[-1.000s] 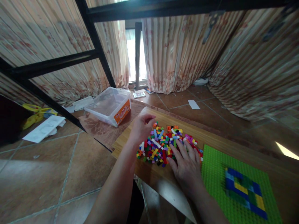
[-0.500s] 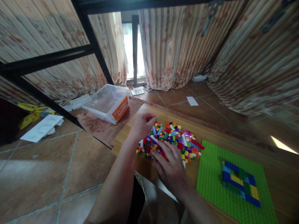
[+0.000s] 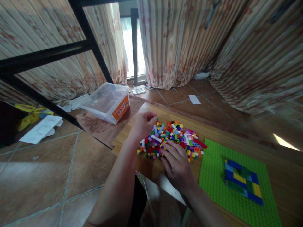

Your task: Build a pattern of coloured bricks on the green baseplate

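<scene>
A heap of small coloured bricks (image 3: 176,138) lies on a wooden board (image 3: 132,138). My left hand (image 3: 142,124) rests at the heap's far left edge with its fingers curled in; what they hold, if anything, is hidden. My right hand (image 3: 177,164) lies flat on the near side of the heap, fingers stretched out over the bricks. To the right sits a green baseplate (image 3: 213,176) bearing a flat patch of blue, yellow and green bricks (image 3: 242,181).
A clear plastic tub with an orange label (image 3: 107,102) stands on a brown mat (image 3: 99,126) to the left on the tiled floor. A black metal frame (image 3: 71,50) crosses overhead. Striped curtains (image 3: 180,44) hang behind. White packaging (image 3: 41,132) lies far left.
My right hand slid left along the near edge of the heap and pulled back a little. My left hand stayed at the heap's far left. The view shifted slightly.
</scene>
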The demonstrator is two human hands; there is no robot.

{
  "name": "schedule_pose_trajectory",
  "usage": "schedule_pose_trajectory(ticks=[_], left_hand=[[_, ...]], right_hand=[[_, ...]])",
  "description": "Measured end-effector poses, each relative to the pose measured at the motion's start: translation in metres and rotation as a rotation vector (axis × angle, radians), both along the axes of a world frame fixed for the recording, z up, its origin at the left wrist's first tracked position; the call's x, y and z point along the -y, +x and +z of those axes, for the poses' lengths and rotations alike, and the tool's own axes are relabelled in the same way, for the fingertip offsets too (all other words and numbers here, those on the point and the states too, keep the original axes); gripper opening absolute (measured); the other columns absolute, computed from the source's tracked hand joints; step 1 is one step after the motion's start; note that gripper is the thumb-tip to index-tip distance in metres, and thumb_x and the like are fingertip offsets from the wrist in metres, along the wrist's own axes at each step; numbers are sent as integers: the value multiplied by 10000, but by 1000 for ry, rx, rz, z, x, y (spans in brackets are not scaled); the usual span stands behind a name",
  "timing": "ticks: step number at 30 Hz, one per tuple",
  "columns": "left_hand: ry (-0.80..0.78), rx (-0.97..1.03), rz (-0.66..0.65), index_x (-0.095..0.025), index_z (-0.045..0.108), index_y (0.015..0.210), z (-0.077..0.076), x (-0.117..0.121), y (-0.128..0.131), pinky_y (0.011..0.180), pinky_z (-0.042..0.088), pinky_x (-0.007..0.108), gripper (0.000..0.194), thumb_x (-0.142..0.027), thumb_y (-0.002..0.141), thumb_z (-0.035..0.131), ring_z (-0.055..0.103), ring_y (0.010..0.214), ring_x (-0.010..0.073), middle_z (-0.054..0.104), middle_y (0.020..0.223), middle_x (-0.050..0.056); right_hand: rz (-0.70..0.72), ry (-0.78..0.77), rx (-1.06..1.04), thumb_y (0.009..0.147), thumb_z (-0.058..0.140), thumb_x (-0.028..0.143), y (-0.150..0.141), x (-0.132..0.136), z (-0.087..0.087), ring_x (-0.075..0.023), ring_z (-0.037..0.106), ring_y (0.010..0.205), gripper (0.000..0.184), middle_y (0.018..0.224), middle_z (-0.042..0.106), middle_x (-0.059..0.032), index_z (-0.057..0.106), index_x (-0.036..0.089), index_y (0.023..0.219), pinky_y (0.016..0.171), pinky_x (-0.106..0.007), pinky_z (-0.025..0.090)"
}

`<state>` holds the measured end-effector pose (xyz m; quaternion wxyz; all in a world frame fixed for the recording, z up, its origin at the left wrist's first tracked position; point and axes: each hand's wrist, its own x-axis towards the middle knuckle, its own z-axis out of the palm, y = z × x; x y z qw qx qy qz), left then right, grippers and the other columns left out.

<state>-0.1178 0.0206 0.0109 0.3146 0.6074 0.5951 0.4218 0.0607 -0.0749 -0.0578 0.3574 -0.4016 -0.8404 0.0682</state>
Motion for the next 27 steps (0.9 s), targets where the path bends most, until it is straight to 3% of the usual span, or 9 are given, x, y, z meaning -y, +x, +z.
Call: schedule_pose_trajectory(ticks=[4,8,12,16,27], left_hand=[[-10,33,-18,-126,727,816,0,0,1,558,383,211,183,-223,794,573,513,596,104,642,668,-7],[-53,144,-132,-130,713,810,1,4,11,560,393,206,181,-251,796,580,524,623,109,629,682,-10],[-147,175,-415,-139,714,857,2,13,29,591,415,206,191,-279,805,595,546,653,114,648,715,-1],[-276,190,-747,-142,696,782,3,21,45,584,411,201,214,-307,842,574,536,632,104,643,702,1],[-346,240,-657,-135,656,735,-1,27,63,529,347,201,209,-326,803,606,459,573,90,547,615,-22]], right_hand=[[-95,-104,-233,914,500,154,9,-2,6,-233,631,1098,272,1140,709,-91,724,223,1052,943,-446,523],[-259,-370,-613,883,585,254,13,-3,14,-208,699,947,173,1037,739,-67,727,239,981,836,-394,577],[-317,-649,-989,749,741,334,19,-9,22,-197,724,762,379,882,754,-39,644,216,1096,665,-345,606],[-308,-728,-1076,694,784,344,27,-13,29,-161,694,641,375,766,739,-14,643,197,1008,594,-295,589],[-307,-793,-1078,679,782,397,36,-14,38,-114,602,498,252,585,671,6,688,167,719,474,-226,510]])
